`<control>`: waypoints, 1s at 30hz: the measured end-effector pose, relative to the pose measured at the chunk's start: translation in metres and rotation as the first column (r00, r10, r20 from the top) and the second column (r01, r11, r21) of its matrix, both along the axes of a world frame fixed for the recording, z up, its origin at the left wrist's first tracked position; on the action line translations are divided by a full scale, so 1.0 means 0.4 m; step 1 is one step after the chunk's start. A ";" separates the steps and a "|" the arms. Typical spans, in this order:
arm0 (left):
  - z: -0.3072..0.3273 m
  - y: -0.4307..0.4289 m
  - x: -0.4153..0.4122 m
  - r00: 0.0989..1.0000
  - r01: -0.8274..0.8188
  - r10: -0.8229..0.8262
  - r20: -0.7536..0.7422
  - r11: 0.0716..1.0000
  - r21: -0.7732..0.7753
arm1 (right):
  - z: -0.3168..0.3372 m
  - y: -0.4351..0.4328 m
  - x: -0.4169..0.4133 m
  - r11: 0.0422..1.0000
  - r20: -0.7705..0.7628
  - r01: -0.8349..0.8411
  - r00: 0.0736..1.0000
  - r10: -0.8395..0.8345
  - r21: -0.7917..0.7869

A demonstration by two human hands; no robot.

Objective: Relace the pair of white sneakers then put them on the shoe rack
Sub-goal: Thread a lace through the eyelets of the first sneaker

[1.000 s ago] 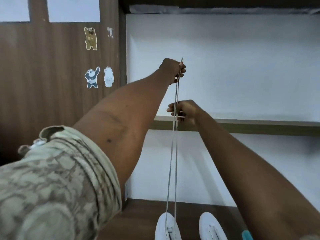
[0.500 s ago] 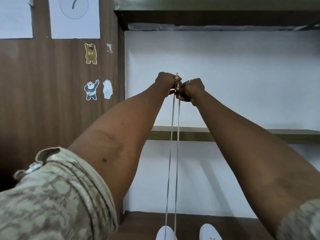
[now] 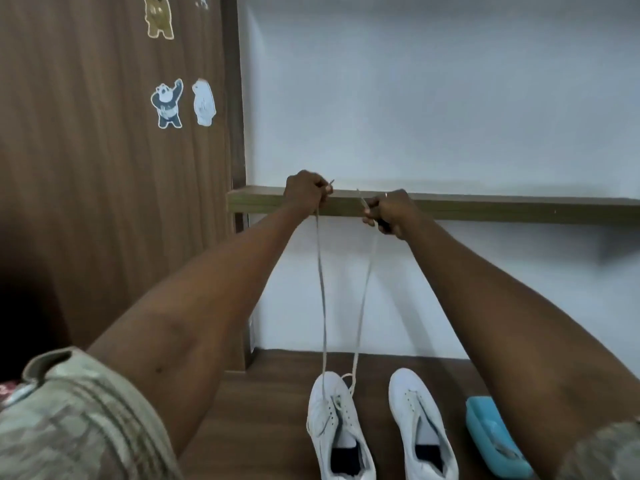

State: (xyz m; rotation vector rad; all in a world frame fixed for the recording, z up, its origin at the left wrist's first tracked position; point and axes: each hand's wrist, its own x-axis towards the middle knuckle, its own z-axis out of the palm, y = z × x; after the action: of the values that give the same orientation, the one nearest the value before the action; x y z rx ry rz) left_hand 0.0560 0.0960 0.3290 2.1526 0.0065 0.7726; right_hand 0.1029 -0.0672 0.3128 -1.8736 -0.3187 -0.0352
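Gripping 1 lace (image 3: 321, 289) end each, left hand (image 3: 306, 190) and right hand (image 3: 388, 211) sit apart before the shelf edge (image 3: 502, 210). Both strands drop to the left sneaker (image 3: 329, 407) on the wooden board (image 3: 266, 396); right sneaker (image 3: 414, 407) just beside, possibly laced.

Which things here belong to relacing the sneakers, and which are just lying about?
For the job: sneaker being laced, other sneaker, shoelace, left hand, right hand, wooden shelf (probably the rack).
Just lying about: blue case, bear stickers.
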 end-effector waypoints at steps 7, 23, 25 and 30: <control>-0.256 0.122 0.021 0.992 -0.087 0.122 -0.023 0.815 0.574 | -0.206 -0.087 0.053 0.816 0.213 0.578 0.796 -0.567 0.008; -0.790 0.036 0.013 0.826 0.143 0.117 -0.551 0.903 0.406 | -0.743 -0.003 -0.028 0.762 0.221 -0.046 0.944 0.244 -0.646; -0.847 0.007 -0.012 0.786 0.116 0.119 -0.607 0.935 0.334 | -0.812 0.001 -0.055 0.762 0.128 -0.067 0.973 0.194 -0.644; -0.926 -0.053 -0.044 0.661 0.099 0.066 -0.747 0.980 0.174 | -0.888 0.010 -0.088 0.832 0.038 -0.009 0.999 0.037 -0.555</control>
State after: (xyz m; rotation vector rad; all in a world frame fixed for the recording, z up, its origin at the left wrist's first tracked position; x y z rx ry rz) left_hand 0.0383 0.0749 -0.0416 2.5174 0.3574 -0.2069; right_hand 0.0678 -0.0630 -0.0422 -2.4534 -0.4157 0.0350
